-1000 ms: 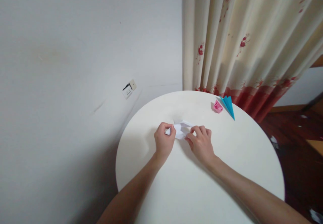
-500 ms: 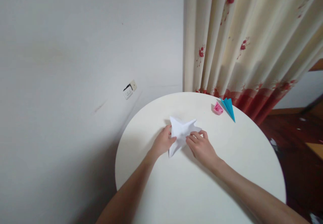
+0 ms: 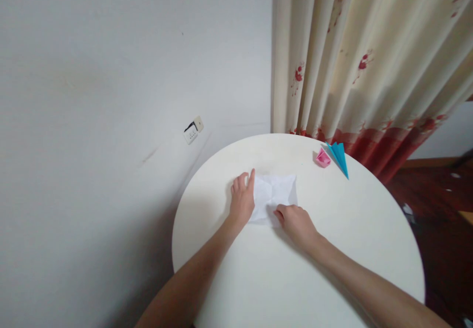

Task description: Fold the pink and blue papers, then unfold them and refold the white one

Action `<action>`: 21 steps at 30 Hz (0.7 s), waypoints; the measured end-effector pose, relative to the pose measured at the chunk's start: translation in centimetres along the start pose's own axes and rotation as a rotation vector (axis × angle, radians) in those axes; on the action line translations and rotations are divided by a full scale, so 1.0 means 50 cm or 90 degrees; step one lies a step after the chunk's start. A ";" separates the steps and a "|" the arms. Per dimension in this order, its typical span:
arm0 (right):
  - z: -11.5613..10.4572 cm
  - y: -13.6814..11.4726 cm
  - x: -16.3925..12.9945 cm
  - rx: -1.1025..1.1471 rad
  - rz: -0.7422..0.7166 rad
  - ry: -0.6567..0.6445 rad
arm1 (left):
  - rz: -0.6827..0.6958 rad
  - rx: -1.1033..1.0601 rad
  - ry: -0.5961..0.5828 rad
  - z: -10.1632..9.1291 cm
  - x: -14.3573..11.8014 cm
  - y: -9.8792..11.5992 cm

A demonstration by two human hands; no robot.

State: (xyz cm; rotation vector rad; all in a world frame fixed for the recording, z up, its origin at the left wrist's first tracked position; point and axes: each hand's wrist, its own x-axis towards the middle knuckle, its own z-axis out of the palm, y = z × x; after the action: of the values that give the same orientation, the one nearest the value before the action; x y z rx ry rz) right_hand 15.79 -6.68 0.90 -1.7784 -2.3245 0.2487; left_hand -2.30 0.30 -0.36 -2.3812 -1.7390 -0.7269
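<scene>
A white sheet of paper [image 3: 272,188] with fold lines lies almost flat on the table, roughly rectangular, its right side shaded. My left hand [image 3: 242,200] rests along its left edge, open, with the index finger stretched out and the other fingers slightly bent. Over the lower right part of the paper, my right hand [image 3: 296,220] is closed, its fingers curled in and touching the sheet. Whether those fingertips grip any paper is hidden.
The round white table [image 3: 236,288] stands near a wall with a socket [image 3: 191,133]. Toward the table's back right edge lie a pink folded paper piece [image 3: 322,158] and a blue paper plane [image 3: 340,159]. A flowered curtain [image 3: 332,72] hangs behind.
The white paper has gone from a raised, pointed shape to a flatter rectangle. My left hand has straightened its fingers along the edge; my right hand has curled up and shifted slightly nearer me.
</scene>
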 end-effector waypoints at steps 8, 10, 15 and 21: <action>0.062 0.043 0.050 0.022 -0.021 0.162 | 0.168 0.026 -0.217 0.050 -0.033 0.059; 0.077 0.053 0.049 0.011 -0.016 0.125 | 0.164 0.036 -0.203 0.054 -0.038 0.051; 0.090 0.074 0.040 -0.027 0.018 0.087 | 0.164 0.063 -0.202 0.047 -0.029 0.002; 0.090 0.071 0.036 -0.058 0.039 0.073 | 0.004 0.164 -0.234 0.003 0.024 -0.052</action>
State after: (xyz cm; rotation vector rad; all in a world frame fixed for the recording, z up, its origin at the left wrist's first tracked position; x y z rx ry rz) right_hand 17.44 -4.06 -4.23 -1.8557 -2.2374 0.0479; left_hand -4.36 2.29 -0.46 -2.4458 -1.8159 -0.0524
